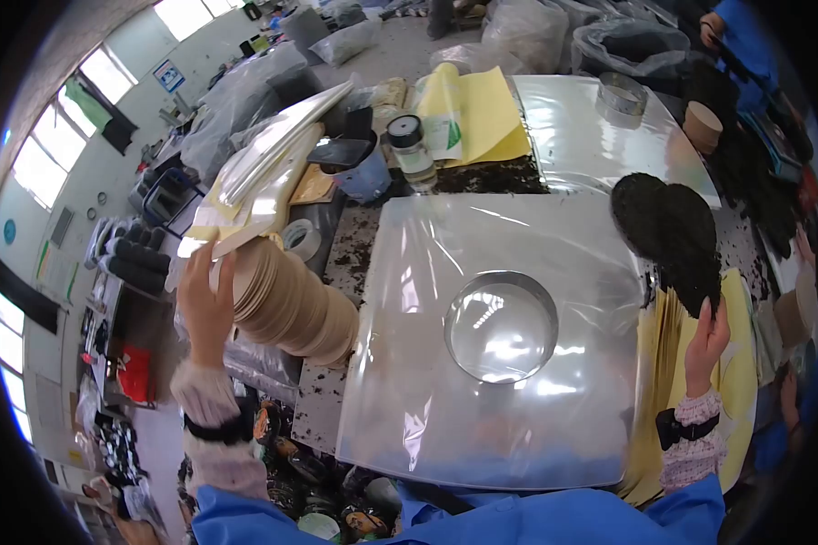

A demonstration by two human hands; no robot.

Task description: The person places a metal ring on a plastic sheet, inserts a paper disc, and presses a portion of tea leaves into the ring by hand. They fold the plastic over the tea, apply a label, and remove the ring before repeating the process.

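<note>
My left hand [207, 295] pinches the edge of a thin brown cardboard disc [242, 238] at the top of a tall, leaning stack of such discs [295, 304]. On the right, my right hand [705, 341] has its fingers closed at the lower edge of a dark, crumbly round mat [686, 241]. A second dark round mat [641, 213] lies partly under it. Between my hands a metal ring [553, 318] rests on a stack of clear plastic sheets [409, 363]. Yellow paper sheets [668, 363] lie by my right hand.
A blue cup [365, 177], a jar with a black lid [413, 154] and a tape roll [301, 239] stand behind the discs. Another metal ring [622, 98] sits on a far plastic sheet [573, 136]. Dark crumbs are scattered around. A person's blue sleeve [745, 41] shows at upper right.
</note>
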